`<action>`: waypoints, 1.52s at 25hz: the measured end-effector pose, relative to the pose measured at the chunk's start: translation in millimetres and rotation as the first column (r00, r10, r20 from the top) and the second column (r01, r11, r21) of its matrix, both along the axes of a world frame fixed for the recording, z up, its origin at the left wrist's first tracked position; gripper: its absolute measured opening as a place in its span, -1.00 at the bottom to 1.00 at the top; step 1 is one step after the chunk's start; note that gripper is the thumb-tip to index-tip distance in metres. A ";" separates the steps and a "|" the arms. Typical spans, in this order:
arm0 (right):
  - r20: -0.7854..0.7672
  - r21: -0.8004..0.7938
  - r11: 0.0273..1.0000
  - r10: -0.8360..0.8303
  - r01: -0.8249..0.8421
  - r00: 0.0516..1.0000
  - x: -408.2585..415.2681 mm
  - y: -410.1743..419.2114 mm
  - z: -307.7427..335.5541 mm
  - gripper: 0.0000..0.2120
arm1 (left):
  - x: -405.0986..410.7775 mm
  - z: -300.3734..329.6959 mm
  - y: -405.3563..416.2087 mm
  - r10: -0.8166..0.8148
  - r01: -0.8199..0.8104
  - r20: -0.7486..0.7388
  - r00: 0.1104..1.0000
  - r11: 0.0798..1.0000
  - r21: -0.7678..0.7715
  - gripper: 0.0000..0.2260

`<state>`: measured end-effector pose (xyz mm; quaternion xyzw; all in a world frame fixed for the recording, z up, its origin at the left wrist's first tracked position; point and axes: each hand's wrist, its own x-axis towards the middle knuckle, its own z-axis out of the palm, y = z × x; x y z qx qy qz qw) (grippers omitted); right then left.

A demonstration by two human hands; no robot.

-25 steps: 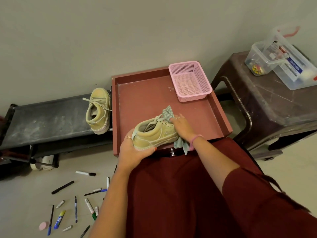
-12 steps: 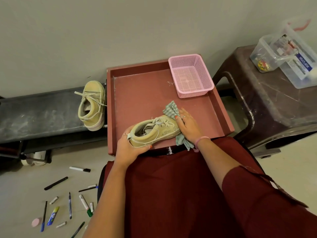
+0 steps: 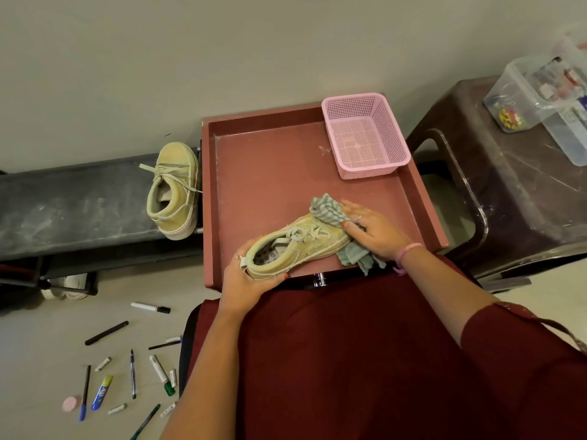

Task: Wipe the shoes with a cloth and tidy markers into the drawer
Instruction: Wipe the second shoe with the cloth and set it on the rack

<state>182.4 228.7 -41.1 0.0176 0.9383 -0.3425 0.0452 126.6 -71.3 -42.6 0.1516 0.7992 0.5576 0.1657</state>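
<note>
A tan sneaker (image 3: pixel 295 246) lies over the front part of the open red drawer (image 3: pixel 270 173). My left hand (image 3: pixel 246 281) grips its heel. My right hand (image 3: pixel 373 228) presses a pale green striped cloth (image 3: pixel 327 209) against the sneaker's toe, fingers mostly straight over the cloth. The second tan sneaker (image 3: pixel 173 192) stands on the dark low bench (image 3: pixel 73 204) left of the drawer. Several markers and pens (image 3: pixel 133 373) lie scattered on the floor at the lower left.
A pink mesh basket (image 3: pixel 365 134) sits in the drawer's back right corner. A dark brown stool (image 3: pixel 508 192) at the right carries clear plastic boxes (image 3: pixel 546 93). My dark red skirt (image 3: pixel 349 360) fills the lower middle. A pink round eraser (image 3: pixel 69 403) lies among the pens.
The cloth and my right hand slid from the sneaker's side toward its toe. The sneaker turned flatter, its toe pointing more to the right.
</note>
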 end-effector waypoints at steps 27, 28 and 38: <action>0.189 0.095 0.965 0.224 -0.245 0.956 -51.7 -51.7 31.0 -0.69 | -5.4 -10.9 -4.9 -0.032 0.031 0.047 0.998 0.999 0.019 -0.34; 0.163 0.164 0.952 0.232 -0.258 0.959 -43.9 -40.2 30.0 -0.66 | -5.8 -11.3 -5.5 -0.028 0.027 0.051 0.998 0.999 0.023 -0.34; 0.029 -0.301 0.797 -0.542 0.524 0.840 27.4 -63.3 -3.3 -0.57 | -5.0 -11.4 -2.1 0.002 -0.005 0.090 0.996 0.999 0.036 -0.35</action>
